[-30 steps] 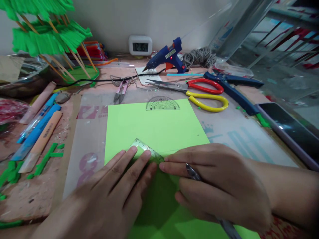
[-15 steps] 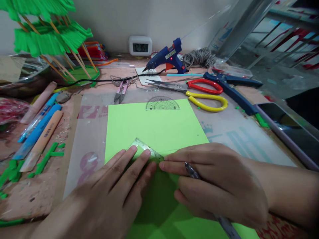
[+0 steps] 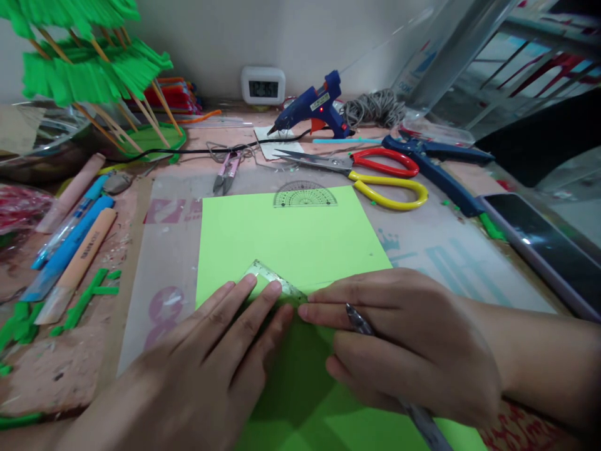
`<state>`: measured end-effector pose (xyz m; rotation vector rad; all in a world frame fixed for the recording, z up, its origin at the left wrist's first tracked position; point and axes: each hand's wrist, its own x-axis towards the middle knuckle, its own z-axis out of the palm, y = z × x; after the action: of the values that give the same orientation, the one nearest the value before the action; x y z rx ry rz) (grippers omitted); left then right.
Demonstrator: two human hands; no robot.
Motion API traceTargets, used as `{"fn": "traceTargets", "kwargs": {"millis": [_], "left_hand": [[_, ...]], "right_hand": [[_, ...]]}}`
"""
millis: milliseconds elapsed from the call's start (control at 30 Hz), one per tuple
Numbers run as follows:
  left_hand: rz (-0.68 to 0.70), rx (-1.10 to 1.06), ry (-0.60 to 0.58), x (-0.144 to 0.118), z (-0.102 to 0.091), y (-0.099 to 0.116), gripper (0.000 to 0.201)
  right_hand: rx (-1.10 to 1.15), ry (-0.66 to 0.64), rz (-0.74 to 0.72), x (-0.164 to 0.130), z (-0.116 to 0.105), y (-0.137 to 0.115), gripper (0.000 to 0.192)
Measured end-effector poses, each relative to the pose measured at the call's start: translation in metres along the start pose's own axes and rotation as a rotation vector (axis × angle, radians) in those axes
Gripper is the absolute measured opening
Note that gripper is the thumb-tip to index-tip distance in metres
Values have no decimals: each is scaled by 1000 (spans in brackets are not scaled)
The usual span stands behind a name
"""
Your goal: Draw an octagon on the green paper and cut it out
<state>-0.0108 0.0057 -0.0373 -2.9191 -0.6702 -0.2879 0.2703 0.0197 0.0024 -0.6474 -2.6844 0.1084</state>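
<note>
Set square (image 3: pixel 275 280) lying on green paper (image 3: pixel 291 241), lower centre of frame. Left hand (image 3: pixel 206 369) pressing it flat, fingers spread. Right hand (image 3: pixel 404 341) touching its right end, gripping a pen (image 3: pixel 359 321) between the fingers. Protractor (image 3: pixel 305 195) sitting at paper's top edge; scissors (image 3: pixel 370 172) lying on bench (image 3: pixel 141 250) beyond.

Light green paper (image 3: pixel 291 241), red-yellow scissors (image 3: pixel 375 172)
</note>
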Motion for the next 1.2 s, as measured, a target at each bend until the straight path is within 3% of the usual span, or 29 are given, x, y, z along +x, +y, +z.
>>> {"fn": "traceTargets", "kwargs": {"millis": [700,1200], "left_hand": [[14,13,16,-1,3,-1,67],[15,13,3,-2,3,2,64]], "right_hand": [[-13,48,-18,-1,1,0,26],[14,-18,-18,2,-2,2,28]]}}
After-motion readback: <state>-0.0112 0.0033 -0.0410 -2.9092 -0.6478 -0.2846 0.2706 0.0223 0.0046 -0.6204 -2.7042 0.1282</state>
